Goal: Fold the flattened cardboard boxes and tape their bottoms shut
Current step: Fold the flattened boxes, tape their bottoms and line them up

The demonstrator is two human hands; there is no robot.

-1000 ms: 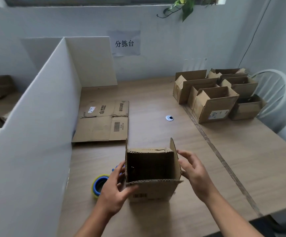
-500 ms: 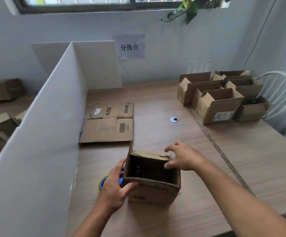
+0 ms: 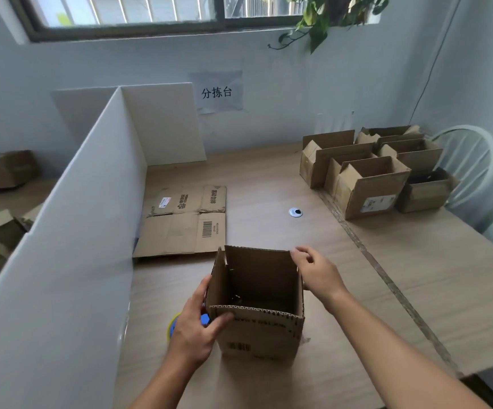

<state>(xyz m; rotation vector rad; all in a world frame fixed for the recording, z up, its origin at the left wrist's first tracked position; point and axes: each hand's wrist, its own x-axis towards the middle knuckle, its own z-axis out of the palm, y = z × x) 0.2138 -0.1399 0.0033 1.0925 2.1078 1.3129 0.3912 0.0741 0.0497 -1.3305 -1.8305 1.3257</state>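
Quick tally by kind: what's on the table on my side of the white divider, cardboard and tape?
Open box in front: 1
Flattened boxes: 2, overlapping, so not certain
Folded boxes at far right: 6, as far as shows
Tape roll: 1, partly hidden
Total: 10

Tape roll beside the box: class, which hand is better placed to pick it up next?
The left hand. It rests on the box directly over the tape roll, while the right hand is across the box.
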